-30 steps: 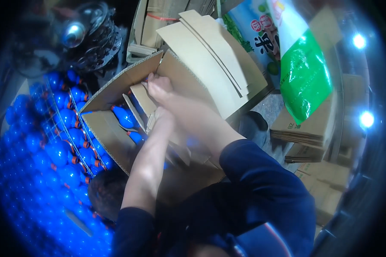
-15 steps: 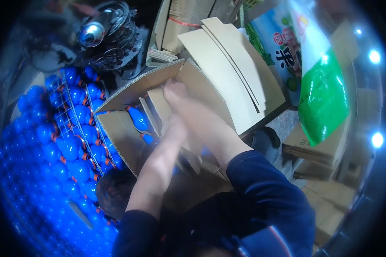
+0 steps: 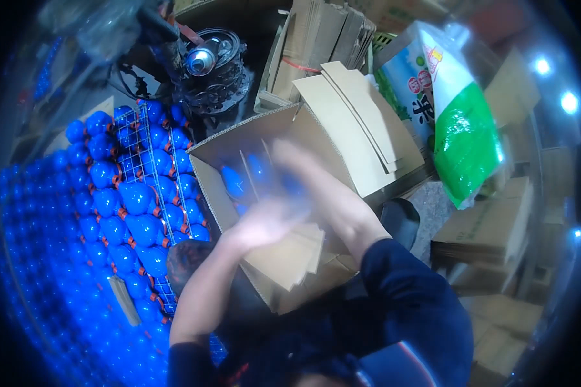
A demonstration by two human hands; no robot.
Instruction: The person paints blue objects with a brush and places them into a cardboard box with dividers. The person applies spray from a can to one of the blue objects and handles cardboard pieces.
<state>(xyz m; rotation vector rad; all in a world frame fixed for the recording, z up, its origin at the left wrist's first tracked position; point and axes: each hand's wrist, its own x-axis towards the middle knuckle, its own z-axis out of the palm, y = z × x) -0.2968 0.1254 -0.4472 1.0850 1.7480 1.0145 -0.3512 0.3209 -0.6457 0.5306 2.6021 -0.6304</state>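
An open cardboard carton (image 3: 323, 145) stands in front of me, with thin cardboard dividers upright in it. Between the dividers lie glossy blue bulb-shaped pieces (image 3: 234, 182). My right hand (image 3: 292, 157) is inside the carton by its far right wall, smeared by motion, so its grip does not show. Over the near half is my left hand (image 3: 271, 219), also blurred, just above several loose cardboard pieces (image 3: 287, 258) that lie tilted at the carton's near side. Whether either hand holds anything cannot be made out.
Left of the carton, rows of blue bulb-shaped pieces (image 3: 135, 197) with orange-red necks sit along wire racks. Flat cardboard sheets (image 3: 348, 122) rest on the carton's right flap. A green-and-white plastic bag (image 3: 468, 142) and stacked cardboard (image 3: 484, 226) stand right; a dark metal machine (image 3: 216, 77) stands behind.
My left hand has drawn back toward the carton's near side, and my right hand has come away from the far corner. Dividers and blue pieces show more. The whole view has shifted.
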